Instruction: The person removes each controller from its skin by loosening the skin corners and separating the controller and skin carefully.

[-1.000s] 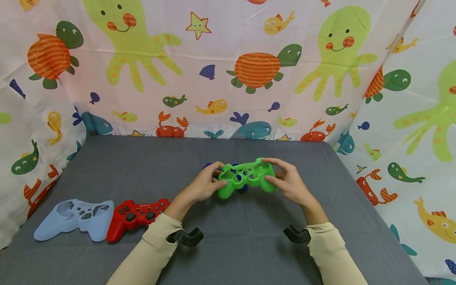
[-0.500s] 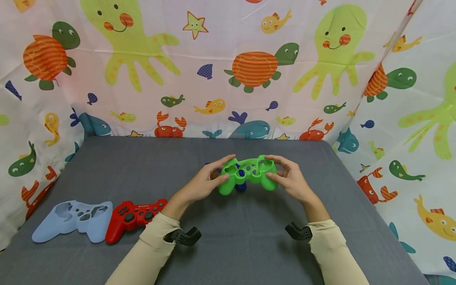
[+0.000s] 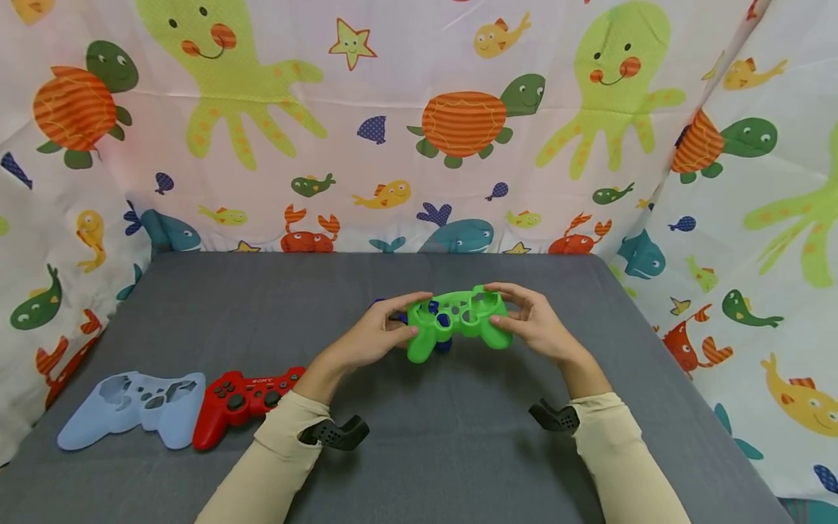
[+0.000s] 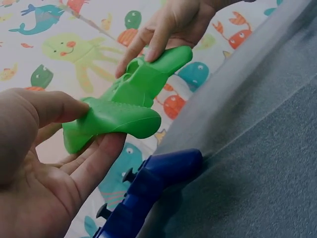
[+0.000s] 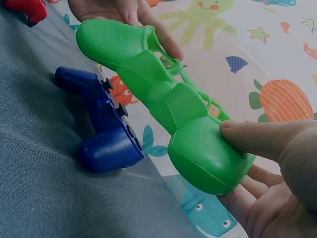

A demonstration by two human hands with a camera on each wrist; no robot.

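Both hands hold a green silicone game controller cover (image 3: 422,348), raised over the table with its button openings facing up toward the head camera. My left hand (image 3: 373,335) pinches its left end, thumb on the front of the grip and fingers behind. At the other end my right hand (image 3: 540,327) grips it likewise, thumb on the right grip and index finger at the top edge. A blue game controller (image 5: 94,109) lies on the table below the cover, apart from it in both wrist views. In the head view the cover and left hand mostly hide it.
To the left on the grey table (image 3: 471,451) lie a pale blue controller cover (image 3: 131,418) and a red game controller (image 3: 216,418), side by side. The left forearm passes close to the red one. A printed sea-animal curtain (image 3: 393,73) encloses the back and sides.
The left fingers have moved up to the cover's top left edge. The cover has shifted slightly right, and its tilt has changed a little. Both hands keep their grip.
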